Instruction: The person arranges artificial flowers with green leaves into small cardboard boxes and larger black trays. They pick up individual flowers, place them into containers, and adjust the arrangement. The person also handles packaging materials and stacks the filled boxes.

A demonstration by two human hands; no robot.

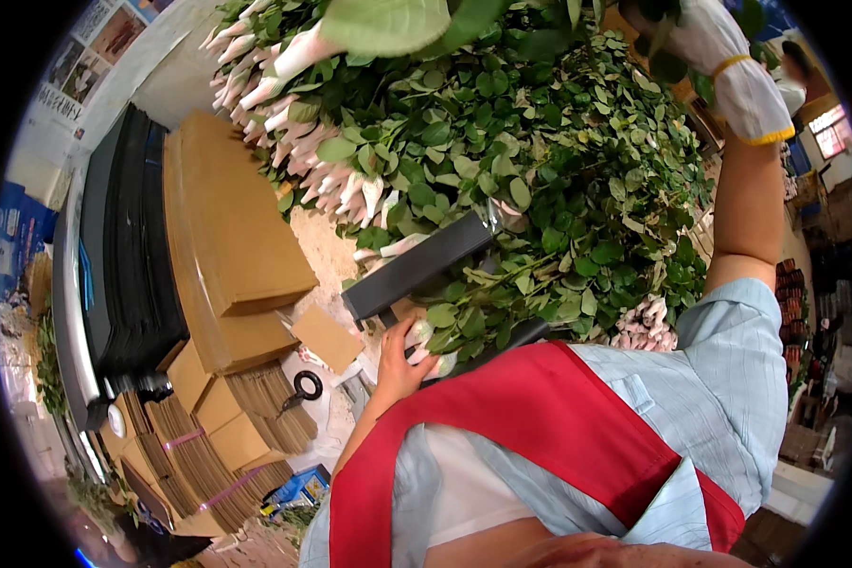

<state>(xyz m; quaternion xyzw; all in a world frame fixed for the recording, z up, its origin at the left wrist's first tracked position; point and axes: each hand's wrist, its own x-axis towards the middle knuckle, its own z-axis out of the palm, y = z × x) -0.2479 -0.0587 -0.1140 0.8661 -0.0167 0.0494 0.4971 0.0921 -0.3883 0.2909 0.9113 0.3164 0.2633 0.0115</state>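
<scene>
My bare left hand curls its fingers round white-netted flower buds at the near end of a leafy bunch, beside a dark grey bar. High at the right, my right hand wears a white glove with a yellow-edged cuff. Its fingers disappear among leaves, so its grip does not show. Between my arms spreads a big heap of green leafy stems. Many pinkish-white netted buds point left from the heap. Close up at the top, a large leaf hangs beside a netted bud.
Brown cardboard boxes stand at the left, with flattened cardboard below them. Further left is a stack of black sheets or trays. A black tape ring lies near a loose cardboard piece. More netted buds lie by my right sleeve.
</scene>
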